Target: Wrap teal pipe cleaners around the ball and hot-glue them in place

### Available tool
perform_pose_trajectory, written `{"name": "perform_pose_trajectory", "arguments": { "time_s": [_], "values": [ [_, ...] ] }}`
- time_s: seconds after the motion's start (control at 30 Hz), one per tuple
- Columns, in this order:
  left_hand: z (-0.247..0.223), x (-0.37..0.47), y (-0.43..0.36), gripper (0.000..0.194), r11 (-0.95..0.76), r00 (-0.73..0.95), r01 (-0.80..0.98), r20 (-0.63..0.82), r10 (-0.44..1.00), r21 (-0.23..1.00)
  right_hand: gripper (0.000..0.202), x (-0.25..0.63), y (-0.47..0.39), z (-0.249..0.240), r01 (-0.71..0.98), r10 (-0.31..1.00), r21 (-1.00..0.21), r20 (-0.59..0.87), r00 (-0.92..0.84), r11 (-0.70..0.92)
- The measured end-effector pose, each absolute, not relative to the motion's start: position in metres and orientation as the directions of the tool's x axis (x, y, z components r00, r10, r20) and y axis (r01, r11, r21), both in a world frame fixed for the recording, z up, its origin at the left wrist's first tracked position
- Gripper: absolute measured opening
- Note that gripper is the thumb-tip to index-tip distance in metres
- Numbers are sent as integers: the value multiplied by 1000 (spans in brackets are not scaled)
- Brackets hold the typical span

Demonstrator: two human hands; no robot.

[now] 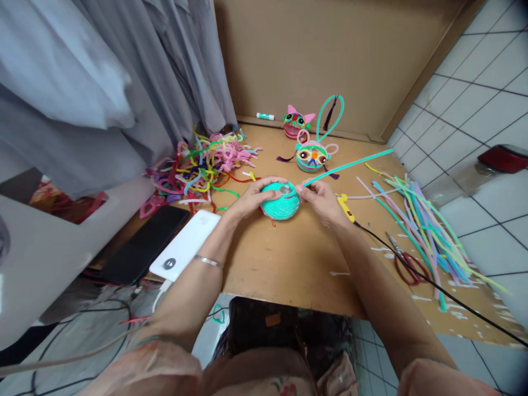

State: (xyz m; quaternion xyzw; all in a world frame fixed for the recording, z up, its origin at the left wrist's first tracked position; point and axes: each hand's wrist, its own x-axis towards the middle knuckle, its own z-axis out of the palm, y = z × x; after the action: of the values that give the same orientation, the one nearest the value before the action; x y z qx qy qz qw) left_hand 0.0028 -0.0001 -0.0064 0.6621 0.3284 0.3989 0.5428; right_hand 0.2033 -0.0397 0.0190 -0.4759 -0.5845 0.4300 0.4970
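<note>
One teal ball [280, 202], wound from fuzzy craft wire, sits mid-bench near the front edge, cupped between both hands. Left hand [251, 199] wraps its left side, grip closed on the ball, likely to keep it from turning. Right hand [320, 201] pinches the near end of one long teal wire [348, 164] against the ball's top; the free length runs off right and far, probably kept taut for winding. A small grey patch shows on top of the ball; cannot tell what it is. Farther back stand two finished animal faces [311, 155], one behind the other, parked clear of the work. Far left: one tangled heap of bent wires [206, 165], too many to count. Right: one loose sheaf of straight wires [421, 231], uncounted, laid within reach. One pair of red scissors [406, 264] beside them, one yellow tool [345, 207] with a black cord just right of the right hand. Near left: one black phone [144, 245], one white power bank [185, 245]. One glue stick [265, 116] at the back wall. Wooden bench [289, 264] speckled with white spots.
</note>
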Motion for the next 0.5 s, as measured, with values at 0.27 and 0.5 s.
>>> {"name": "perform_pose_trajectory", "arguments": {
  "time_s": [0.27, 0.5],
  "values": [
    [-6, 2, -1, 58, -200, 462, 9, 173, 870, 980, 52, 202, -35, 7, 143, 987, -977, 158, -24, 160],
    [-3, 2, -1, 59, -198, 494, -7, 176, 852, 980, 42, 203, -37, 13, 210, 975, -954, 199, -101, 217]
  ]
}}
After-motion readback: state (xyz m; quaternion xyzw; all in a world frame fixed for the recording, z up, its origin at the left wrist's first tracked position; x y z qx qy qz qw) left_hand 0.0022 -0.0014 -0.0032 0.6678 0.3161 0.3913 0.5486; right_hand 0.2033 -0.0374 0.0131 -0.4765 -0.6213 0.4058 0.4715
